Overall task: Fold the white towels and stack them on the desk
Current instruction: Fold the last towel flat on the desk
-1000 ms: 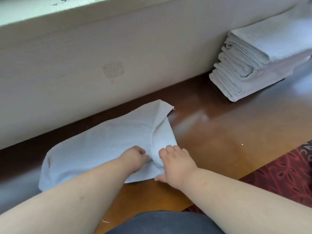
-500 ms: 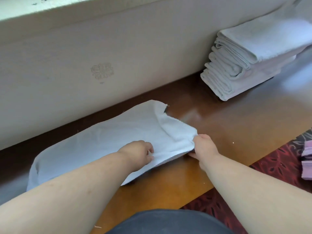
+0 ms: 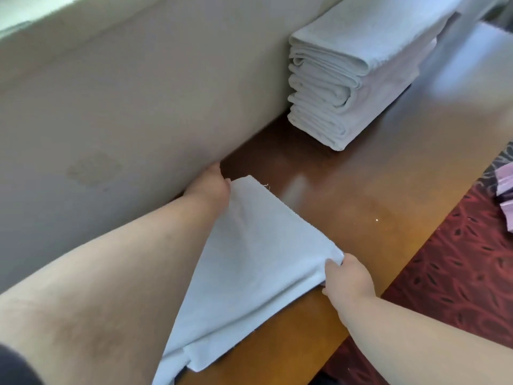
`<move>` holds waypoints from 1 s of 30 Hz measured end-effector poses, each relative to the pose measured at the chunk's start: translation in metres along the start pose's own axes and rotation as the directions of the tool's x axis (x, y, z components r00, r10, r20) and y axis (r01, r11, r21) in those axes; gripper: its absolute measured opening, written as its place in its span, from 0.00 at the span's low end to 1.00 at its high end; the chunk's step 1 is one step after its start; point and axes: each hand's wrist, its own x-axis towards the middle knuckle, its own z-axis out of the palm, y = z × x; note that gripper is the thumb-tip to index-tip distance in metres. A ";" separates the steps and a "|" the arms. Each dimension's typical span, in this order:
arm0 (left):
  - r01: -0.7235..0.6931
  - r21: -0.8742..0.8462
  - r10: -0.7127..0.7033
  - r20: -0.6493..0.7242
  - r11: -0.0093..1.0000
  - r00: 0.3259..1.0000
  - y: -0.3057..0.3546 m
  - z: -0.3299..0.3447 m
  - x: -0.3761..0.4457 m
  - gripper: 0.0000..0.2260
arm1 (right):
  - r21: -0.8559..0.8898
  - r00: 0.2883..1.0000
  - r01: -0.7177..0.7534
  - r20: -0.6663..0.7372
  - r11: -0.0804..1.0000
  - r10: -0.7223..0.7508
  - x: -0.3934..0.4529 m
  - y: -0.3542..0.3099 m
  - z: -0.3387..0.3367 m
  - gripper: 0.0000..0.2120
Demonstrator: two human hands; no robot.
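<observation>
Towel [image 3: 249, 262], white, partly folded, lies on the brown desk [image 3: 361, 190] in the head view, centre to 6 o'clock of frame, its lower end running under the left forearm. Left hand [image 3: 209, 186] at about 11 o'clock of the towel grips the far corner, fingers curled round the cloth edge, knuckles close to the beige wall [image 3: 125, 107]; cannot tell if they touch it. Right hand [image 3: 347, 276] at 4 o'clock of the towel pinches the near right corner, thumb on top, fingers tucked under the fabric, corner lifted slightly off the desk. Cloth stretched between both hands, top layer smooth, a second layer edge showing at the bottom. Stack of folded towels [image 3: 347, 79] stands on the desk at 1 o'clock, against the wall, well apart from the held towel. Red patterned carpet [image 3: 458, 273] at 3 to 5 o'clock beyond the desk edge. Pinkish items [image 3: 506, 195] at the right frame edge, too cropped to identify.
</observation>
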 end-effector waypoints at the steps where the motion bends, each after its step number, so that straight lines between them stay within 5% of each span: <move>1: 0.015 0.078 -0.018 0.046 0.997 0.999 0.002 0.002 0.013 0.21 | 0.020 1.000 0.002 -0.015 1.000 -0.002 0.003 0.002 -0.002 0.07; 4: 0.000 0.229 -0.036 0.154 0.973 0.987 0.004 0.009 0.033 0.21 | 0.101 0.998 0.034 -0.056 0.994 -0.029 0.011 0.000 -0.009 0.10; 11: -0.121 -0.023 0.121 0.004 0.992 0.993 0.012 0.019 0.051 0.05 | 0.176 0.968 0.078 -0.249 0.981 -0.032 0.027 -0.009 -0.023 0.09; 18: -0.186 -0.203 0.174 -0.074 0.961 0.982 0.012 0.028 0.046 0.10 | 0.222 0.982 -0.055 -0.166 0.974 0.093 0.013 0.002 -0.007 0.19; 23: -0.292 -0.154 0.312 0.125 0.944 0.942 0.000 0.031 0.012 0.28 | 0.302 0.965 -0.025 -0.241 0.953 0.102 0.012 0.000 -0.013 0.23; 27: -0.346 -0.112 0.333 -0.125 0.931 0.935 -0.048 0.029 -0.060 0.15 | 0.411 0.975 -0.098 -0.142 0.906 0.170 -0.015 0.002 0.010 0.25; 30: -0.282 -0.048 0.276 -0.107 0.958 0.955 -0.095 0.032 -0.119 0.11 | 0.438 0.978 -0.182 -0.016 0.880 0.210 -0.053 0.014 0.044 0.23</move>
